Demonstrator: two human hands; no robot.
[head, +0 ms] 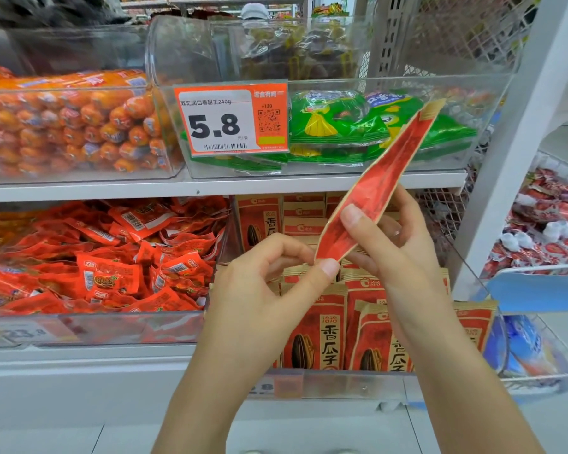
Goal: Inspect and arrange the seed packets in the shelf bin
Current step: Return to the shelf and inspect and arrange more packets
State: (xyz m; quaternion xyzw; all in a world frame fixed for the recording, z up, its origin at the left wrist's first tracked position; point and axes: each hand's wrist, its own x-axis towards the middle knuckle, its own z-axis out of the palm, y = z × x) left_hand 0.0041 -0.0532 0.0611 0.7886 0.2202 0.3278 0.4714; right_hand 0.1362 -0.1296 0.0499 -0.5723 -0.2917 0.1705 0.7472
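A person holds one red seed packet (371, 188) edge-on in front of a shop shelf, both hands lifted above the clear shelf bin (348, 380) at about five o'clock in the view. The left hand (263, 283) pinches the packet's lower corner between thumb and curled fingers; the right hand (391, 240) grips its lower half, thumb pressed on the near face and fingers wrapped behind. The packet slants up toward one o'clock, its top crossing the front of an upper bin of green snack bags (338, 122), just right of an orange price tag (232, 119) reading 5.8. Below the hands, matching sunflower-seed packets (315, 329) stand upright in rows in the bin, some leaning. Loose red sachets (112, 257) fill the neighbouring bin at nine o'clock, orange sausages (66, 126) the one at ten. By the look of it, inspection of this packet is under way; returning it to the rows, and straightening the leaning ones, appears to remain.
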